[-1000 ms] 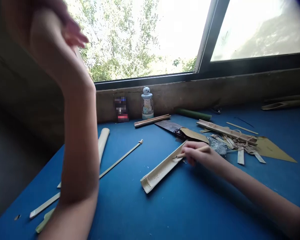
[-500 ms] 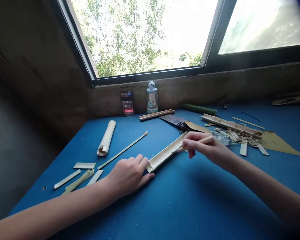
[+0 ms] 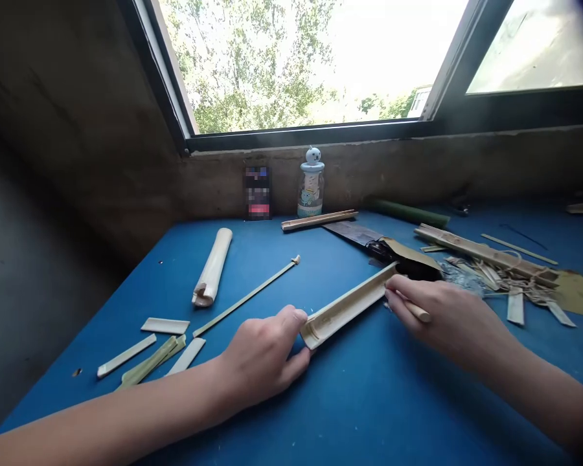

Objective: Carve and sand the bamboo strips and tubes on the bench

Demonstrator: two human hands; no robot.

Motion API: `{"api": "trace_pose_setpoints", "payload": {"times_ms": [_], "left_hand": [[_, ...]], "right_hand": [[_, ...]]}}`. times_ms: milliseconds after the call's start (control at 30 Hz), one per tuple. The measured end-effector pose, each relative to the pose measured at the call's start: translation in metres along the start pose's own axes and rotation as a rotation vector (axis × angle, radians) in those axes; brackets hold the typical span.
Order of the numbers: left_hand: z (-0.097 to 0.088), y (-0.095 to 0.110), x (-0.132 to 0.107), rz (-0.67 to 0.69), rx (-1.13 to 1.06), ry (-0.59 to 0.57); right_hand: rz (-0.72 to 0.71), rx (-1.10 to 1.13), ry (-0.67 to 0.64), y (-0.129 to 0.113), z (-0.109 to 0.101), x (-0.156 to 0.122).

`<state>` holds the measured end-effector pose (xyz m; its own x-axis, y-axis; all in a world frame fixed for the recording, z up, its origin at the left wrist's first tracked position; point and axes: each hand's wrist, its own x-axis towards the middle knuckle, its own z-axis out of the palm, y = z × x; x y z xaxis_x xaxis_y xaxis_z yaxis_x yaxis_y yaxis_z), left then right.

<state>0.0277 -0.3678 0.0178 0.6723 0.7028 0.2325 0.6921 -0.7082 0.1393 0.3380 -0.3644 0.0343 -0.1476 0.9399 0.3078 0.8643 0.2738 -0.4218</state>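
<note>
Left hand (image 3: 260,356) clamps the near end of a split pale-bamboo trough (image 3: 344,307) at lower centre of the frame; right hand (image 3: 447,317) pinches a slim bamboo stick (image 3: 418,312) beside its far end, on a blue counter (image 3: 369,401).

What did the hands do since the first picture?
The left hand came down from the air to the near end of the split bamboo piece. The right hand still holds the small stick, now turned to point down-right. The bamboo tube and thin bamboo rod stayed put.
</note>
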Motion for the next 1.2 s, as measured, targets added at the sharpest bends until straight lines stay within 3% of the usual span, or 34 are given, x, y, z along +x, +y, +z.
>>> {"api": "trace_pose_setpoints", "payload": {"times_ms": [100,267,367,467,533,667,733,867,933,1033,1200], "left_hand": [[0.002,0.001,-0.001,0.059,0.017,0.068],[0.006,0.004,-0.001,0.126,0.074,0.149],[0.005,0.005,0.000,0.152,0.094,0.169],[0.002,0.005,0.001,0.151,0.080,0.177],[0.002,0.005,0.001,0.145,0.066,0.179],[0.003,0.006,0.000,0.135,0.047,0.177],[0.004,0.006,-0.001,0.138,0.043,0.169],[0.003,0.005,0.000,0.110,0.026,0.139],[0.002,0.005,0.000,0.111,0.015,0.131],[0.002,0.004,0.001,0.124,0.003,0.128],[0.001,0.006,0.002,0.102,-0.013,0.088]], "right_hand": [[-0.126,-0.253,-0.015,-0.018,0.007,-0.012],[-0.439,0.098,-0.211,-0.066,0.010,-0.037],[-0.326,0.177,-0.276,-0.053,0.001,-0.028],[-0.130,-0.083,-0.127,-0.029,-0.004,-0.017],[-0.129,-0.166,-0.109,-0.030,-0.003,-0.018],[-0.336,0.155,-0.358,-0.055,-0.001,-0.032],[-0.387,0.291,-0.385,-0.056,-0.001,-0.031],[-0.169,0.233,-0.174,-0.036,0.000,-0.020],[-0.132,0.289,-0.235,-0.035,0.001,-0.020],[-0.228,0.475,-0.438,-0.044,0.002,-0.025],[0.025,0.552,-0.362,-0.047,-0.001,-0.024]]}}
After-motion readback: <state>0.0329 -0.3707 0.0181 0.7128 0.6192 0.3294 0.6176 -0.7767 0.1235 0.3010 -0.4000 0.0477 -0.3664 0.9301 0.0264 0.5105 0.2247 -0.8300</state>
